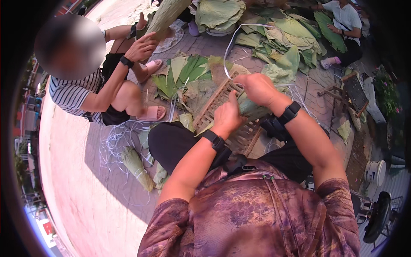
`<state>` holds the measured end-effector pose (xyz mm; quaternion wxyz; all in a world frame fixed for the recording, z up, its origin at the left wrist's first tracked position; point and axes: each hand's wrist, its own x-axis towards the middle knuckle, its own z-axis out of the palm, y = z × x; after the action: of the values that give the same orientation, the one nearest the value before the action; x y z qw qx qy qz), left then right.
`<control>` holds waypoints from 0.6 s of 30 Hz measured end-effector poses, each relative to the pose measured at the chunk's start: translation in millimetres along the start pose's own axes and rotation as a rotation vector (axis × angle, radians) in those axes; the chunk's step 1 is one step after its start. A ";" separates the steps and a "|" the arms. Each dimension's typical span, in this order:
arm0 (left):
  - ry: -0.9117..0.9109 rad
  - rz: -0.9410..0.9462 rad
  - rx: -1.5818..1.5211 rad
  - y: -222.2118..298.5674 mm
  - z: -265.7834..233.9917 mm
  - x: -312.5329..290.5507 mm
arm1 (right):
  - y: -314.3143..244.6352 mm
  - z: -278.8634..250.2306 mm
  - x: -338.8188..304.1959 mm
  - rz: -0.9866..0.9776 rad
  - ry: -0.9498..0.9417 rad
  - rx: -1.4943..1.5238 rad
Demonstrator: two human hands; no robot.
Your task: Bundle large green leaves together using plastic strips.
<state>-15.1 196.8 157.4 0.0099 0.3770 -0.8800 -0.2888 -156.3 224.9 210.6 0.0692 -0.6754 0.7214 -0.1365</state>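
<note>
A rolled bundle of green leaves point(253, 109) lies across a slatted wooden rack point(211, 108) in front of my lap. My left hand point(228, 115) is closed around the near left part of the bundle, thumb raised. Above the bundle, my right hand point(262, 91) pinches a white plastic strip point(227, 53). From my fingers the strip loops up and away over the leaf pile. More white strands hang behind my right wrist. My hands and forearms partly hide the bundle, and I cannot see how far the strip wraps it.
Large dried leaves point(291, 36) are heaped beyond the rack, others point(182, 77) to its left. A tied leaf bundle point(136, 167) rests by tangled strips point(117, 143). At left a co-worker's hand point(142, 47) holds a big leaf roll point(169, 17). A white bucket point(375, 172) stands right.
</note>
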 end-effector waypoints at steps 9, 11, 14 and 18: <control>0.102 0.123 -0.106 -14.4 19.4 -10.4 | -9.4 20.1 -39.5 -0.198 -0.089 -0.054; 0.076 0.060 -0.109 -19.2 17.1 -5.5 | -13.7 17.3 -51.0 -0.216 -0.063 0.015; 0.096 -0.029 -0.169 -36.3 12.6 7.9 | -17.5 9.5 -70.6 -0.224 -0.046 0.139; 0.141 0.002 -0.536 -60.4 -17.8 23.9 | -5.5 -3.2 -97.6 -0.063 -0.002 0.428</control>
<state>11.7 138.7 136.2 0.1711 0.3791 -0.7697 -0.4843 -144.3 321.8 207.0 0.2075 -0.6675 0.6546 -0.2880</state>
